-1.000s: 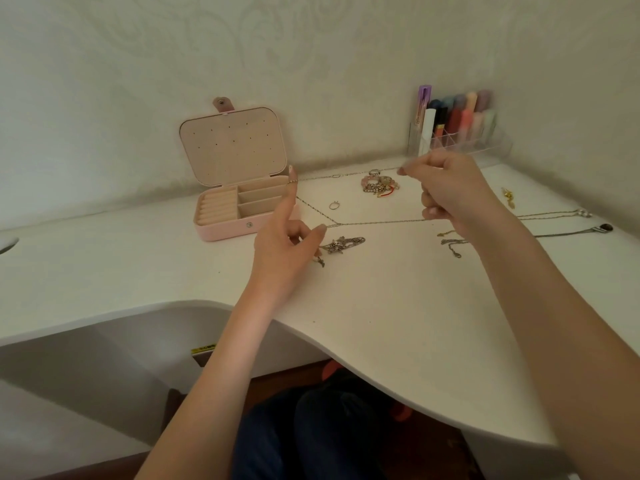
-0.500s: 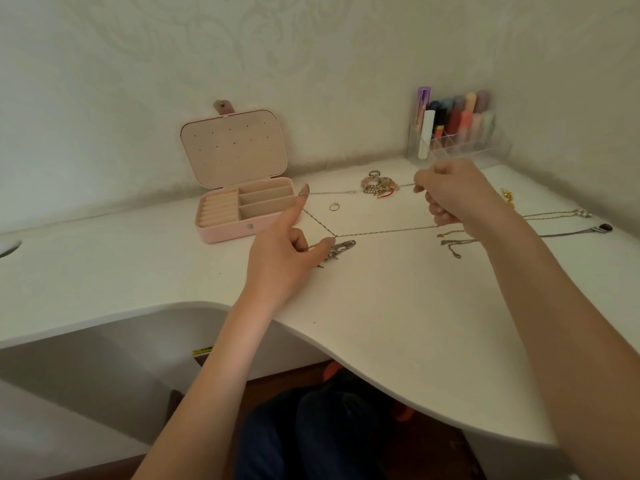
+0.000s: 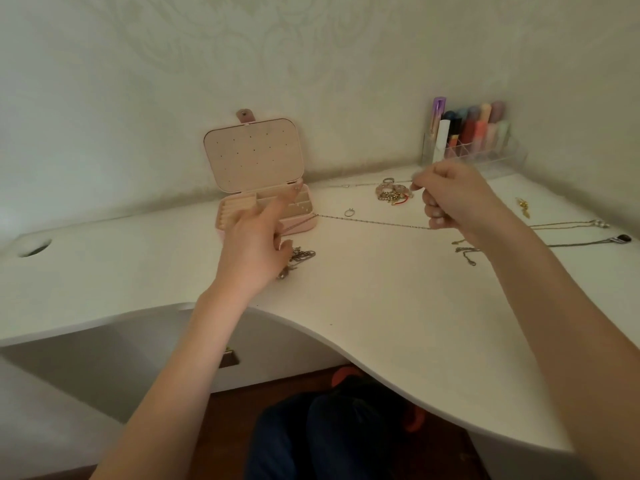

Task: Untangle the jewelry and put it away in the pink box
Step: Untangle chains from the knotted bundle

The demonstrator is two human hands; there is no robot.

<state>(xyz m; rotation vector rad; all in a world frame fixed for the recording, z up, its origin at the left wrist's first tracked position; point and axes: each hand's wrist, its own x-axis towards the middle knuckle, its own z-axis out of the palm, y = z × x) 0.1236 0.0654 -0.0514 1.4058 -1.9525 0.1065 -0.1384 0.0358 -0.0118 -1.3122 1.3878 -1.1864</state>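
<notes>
The white desk [image 3: 381, 323] runs under both forearms. Just beyond the left hand [image 3: 254, 247] stands the pink box [image 3: 304, 227], lid up and compartments bare to view; that hand's forefinger reaches over its front edge. The right hand [image 3: 450, 199] is curled, hovering off to the other side, near the clear organiser [image 3: 485, 152] of cosmetics behind it.

Between the two hands hangs a thin silver chain [image 3: 374, 222], drawn nearly taut. The right hand pinches one end in curled fingers; the left seems to hook the other over thumb and forefinger, though blur leaves that grip uncertain.

The chain looks feather-light, limp and slippery, likely to knot again if slackened. It is best held by its ends and lowered end first into a long compartment.

A bracelet heap [image 3: 391, 194] lies beside the right hand, more tangled chains [image 3: 301, 256] by the left, and a small ring [image 3: 349, 212] between.
</notes>
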